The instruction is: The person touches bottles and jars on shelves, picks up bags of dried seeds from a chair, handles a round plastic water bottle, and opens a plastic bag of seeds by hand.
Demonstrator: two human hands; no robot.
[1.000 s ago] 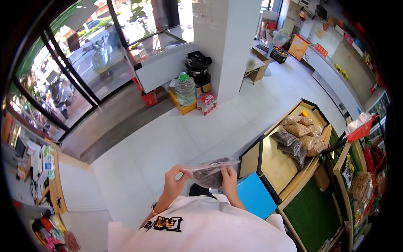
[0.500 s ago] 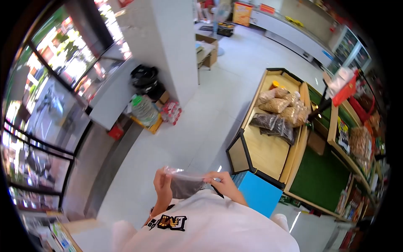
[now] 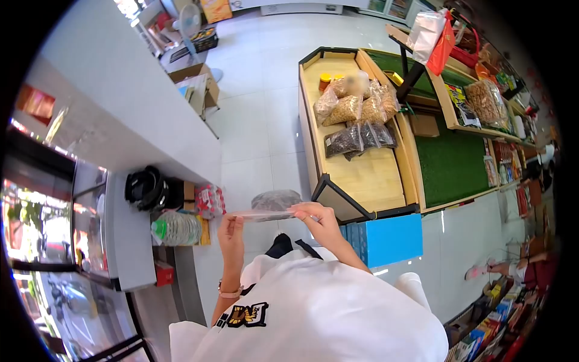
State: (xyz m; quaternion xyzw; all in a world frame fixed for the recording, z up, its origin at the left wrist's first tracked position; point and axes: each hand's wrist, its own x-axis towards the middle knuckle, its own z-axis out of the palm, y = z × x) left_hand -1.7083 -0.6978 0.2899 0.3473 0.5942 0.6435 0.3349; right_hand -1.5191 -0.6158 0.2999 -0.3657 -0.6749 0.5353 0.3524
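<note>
A clear plastic bag with dark contents (image 3: 276,204) hangs in front of my white shirt (image 3: 338,301). Its top edge is stretched nearly straight between my two hands. My left hand (image 3: 231,232), with a band at the wrist, pinches the left end of that edge. At the opposite end, my right hand (image 3: 318,220) pinches it between thumb and fingers. What exactly is inside the bag cannot be made out. Ahead and to the right, similar dark-filled bags (image 3: 362,137) lie on a wooden display stand (image 3: 374,187), beside bags of pale brown, nut-like pieces (image 3: 344,110).
A blue box (image 3: 393,239) stands against the near end of the display stand. To the left are a white pillar (image 3: 139,90), a large clear bottle with a green cap (image 3: 181,228) and a black bag (image 3: 146,188). Another person's leg (image 3: 500,267) shows at far right.
My view has turned right, so the display stand and pillar sit further left. The bag's filled part now shows beyond my hands instead of close to my shirt. Both hands keep their pinch.
</note>
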